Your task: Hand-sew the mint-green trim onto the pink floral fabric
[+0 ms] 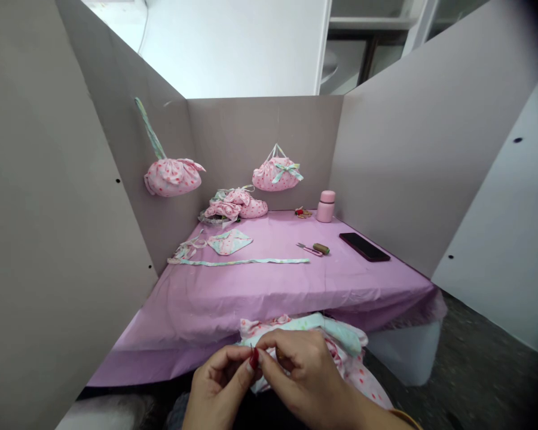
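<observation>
My left hand (224,382) is closed in a pinch, with a thin dark needle (251,346) just showing above its fingertips. Against those fingertips, my right hand (307,370) also pinches, its thumb and forefinger meeting at the same spot. Whatever lies between the right fingertips is too small to make out. Beneath and behind both hands, pink dotted cloth (365,382) with a mint-green strip (341,335) lies bunched over my lap, below the table's front edge. The hands cover part of this cloth.
On the pink-covered table (251,286) lie a long mint strip (251,261), a folded cloth piece (229,242), thread snips (310,249), a thread spool (321,248), a phone (364,246) and a pink bottle (326,206). Grey panels (385,149) enclose it; pink pouches (174,177) hang there.
</observation>
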The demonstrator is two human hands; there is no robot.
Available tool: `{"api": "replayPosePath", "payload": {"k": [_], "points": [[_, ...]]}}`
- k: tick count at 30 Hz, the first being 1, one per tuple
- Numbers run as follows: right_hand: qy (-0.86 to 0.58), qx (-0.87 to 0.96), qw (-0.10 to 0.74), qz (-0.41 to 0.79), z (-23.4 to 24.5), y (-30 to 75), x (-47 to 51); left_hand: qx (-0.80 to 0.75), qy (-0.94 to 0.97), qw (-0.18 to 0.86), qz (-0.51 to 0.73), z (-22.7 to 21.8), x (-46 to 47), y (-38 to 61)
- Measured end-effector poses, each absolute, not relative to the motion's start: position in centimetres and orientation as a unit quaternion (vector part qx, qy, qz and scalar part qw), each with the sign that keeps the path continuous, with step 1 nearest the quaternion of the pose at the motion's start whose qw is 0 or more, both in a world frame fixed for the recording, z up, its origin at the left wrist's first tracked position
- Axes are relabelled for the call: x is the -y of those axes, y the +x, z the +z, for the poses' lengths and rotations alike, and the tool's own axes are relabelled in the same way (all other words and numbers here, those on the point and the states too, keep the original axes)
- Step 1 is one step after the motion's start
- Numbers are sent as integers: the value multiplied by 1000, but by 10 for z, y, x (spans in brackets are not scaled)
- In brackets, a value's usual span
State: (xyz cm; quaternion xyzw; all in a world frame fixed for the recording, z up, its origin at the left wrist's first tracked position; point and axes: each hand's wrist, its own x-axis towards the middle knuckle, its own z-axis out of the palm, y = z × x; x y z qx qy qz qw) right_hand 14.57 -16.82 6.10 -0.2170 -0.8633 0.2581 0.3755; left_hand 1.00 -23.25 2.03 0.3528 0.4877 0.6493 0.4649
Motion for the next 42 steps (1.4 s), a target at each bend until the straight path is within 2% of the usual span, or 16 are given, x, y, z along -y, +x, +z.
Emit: {"api": "replayPosePath", "payload": {"k": [42], "points": [[-233,859,372,264,56,144,168,-488,340,459,660,22,234,13]]}}
